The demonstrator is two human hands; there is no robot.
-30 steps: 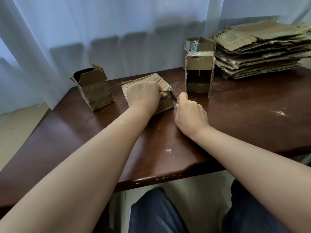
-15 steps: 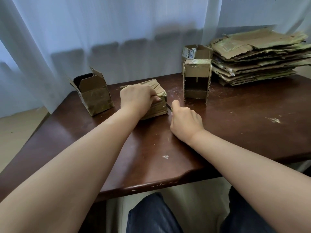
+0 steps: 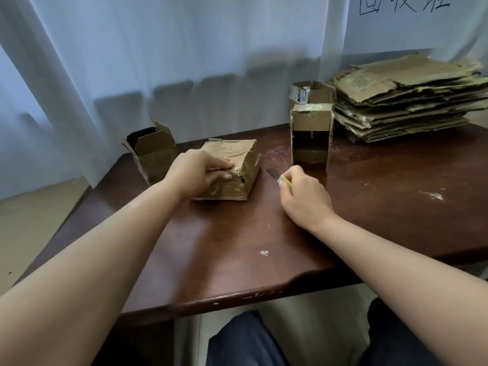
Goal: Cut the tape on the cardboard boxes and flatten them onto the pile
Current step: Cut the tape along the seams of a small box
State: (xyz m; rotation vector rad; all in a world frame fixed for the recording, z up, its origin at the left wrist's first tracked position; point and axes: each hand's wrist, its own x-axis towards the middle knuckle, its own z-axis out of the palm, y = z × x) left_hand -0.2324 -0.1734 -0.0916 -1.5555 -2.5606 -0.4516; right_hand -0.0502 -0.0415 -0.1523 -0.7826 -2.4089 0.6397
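Brown cardboard, soft and crumpled, makes up the taped box (image 3: pixel 229 170) in the middle of the dark wooden table (image 3: pixel 396 207), and the left hand (image 3: pixel 196 171) holds it down with its fingers curled over the top and the thumb on the near side. The right hand (image 3: pixel 303 196) has its fingers wrapped tight round a small yellow-green box cutter (image 3: pixel 278 178), and the dark blade pokes out toward the box, just beside it but not touching. I think the next cut could go wrong, because the left thumb sits near where the blade would go in, and a slip could nick it. The shiny tape is wrinkled and the box is squashy, so the blade could catch and jump. The box could also slide on the smooth table if the hold is too light. An open box (image 3: pixel 151 154) with its flaps up stands to the left. A tall box (image 3: pixel 311 133) with an open front stands behind the cutter, and another small box (image 3: pixel 314 92) is behind that one. The pile of flattened boxes (image 3: pixel 406 99) lies at the far right of the table, with wavy, torn edges. A thin white curtain (image 3: pixel 158 62) hangs behind it all
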